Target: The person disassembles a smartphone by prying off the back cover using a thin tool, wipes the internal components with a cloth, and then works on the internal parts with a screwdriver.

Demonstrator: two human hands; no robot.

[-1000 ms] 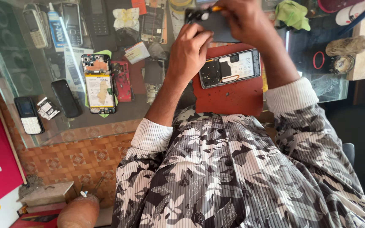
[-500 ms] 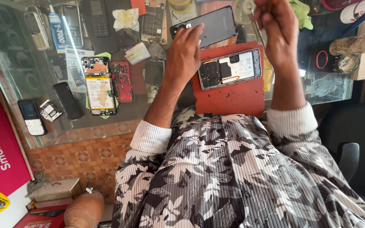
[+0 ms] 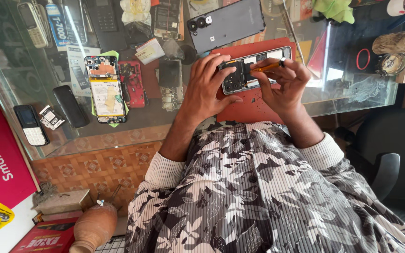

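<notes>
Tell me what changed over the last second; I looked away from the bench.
The left hand let go of the dark back cover, now lying above the red mat, and moved down to steady the opened phone. The right hand came down, orange tool on it. The phone stayed put.

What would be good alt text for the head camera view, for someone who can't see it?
A person's left hand steadies an opened phone on a red mat while the right hand holds an orange tool over it. The dark back cover lies beyond on a cluttered glass counter.
</notes>
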